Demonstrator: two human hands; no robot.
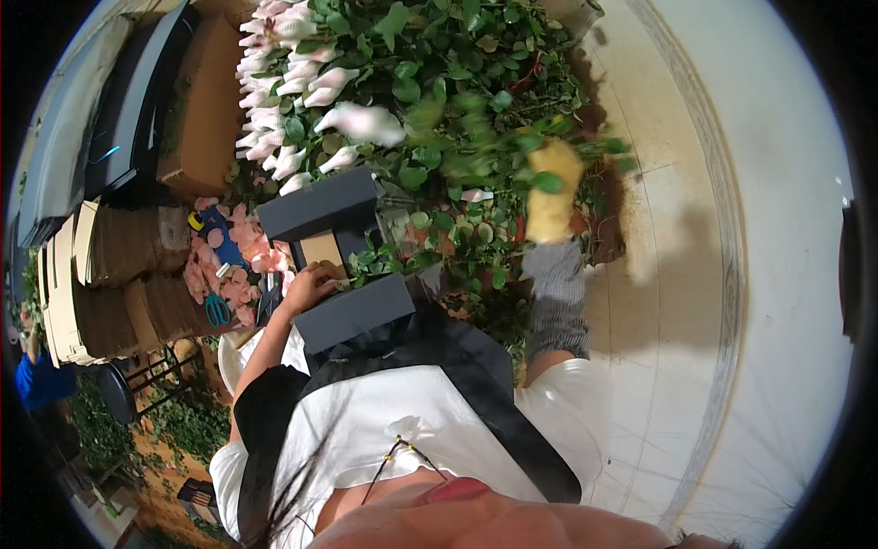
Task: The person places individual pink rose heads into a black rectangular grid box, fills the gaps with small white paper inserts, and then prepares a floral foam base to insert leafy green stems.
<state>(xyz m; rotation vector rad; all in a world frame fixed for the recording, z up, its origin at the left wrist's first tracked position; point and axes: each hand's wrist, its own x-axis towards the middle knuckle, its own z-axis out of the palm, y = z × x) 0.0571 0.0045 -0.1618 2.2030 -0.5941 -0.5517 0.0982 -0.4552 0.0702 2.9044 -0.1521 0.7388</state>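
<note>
Wrapped flower (363, 123), its pale head blurred, lies across the leafy pile, to the right of the rows of other wrapped heads (265, 119). At far left, teal scissors (218, 309) rest among loose pink petals (240, 285); a sleeve or elbow swinging wide could knock them. Next, the bare left hand (313, 287) has its fingers bent at the inner edge of the dark grey box (357, 314), by the cardboard strip (321, 252); whether it grips anything I cannot tell. Leaning there might shift the box or crush the leaves inside it (375, 260). Then come the held flower's leaves, overlapping the foliage (439, 55) of the pile; a quick pull could snag them and tear leaves or bruise the head. Farthest right, the right hand, in a yellow glove (555, 188), appears closed around the stem's far end, so a loose hold could let the heavy head swing.
</note>
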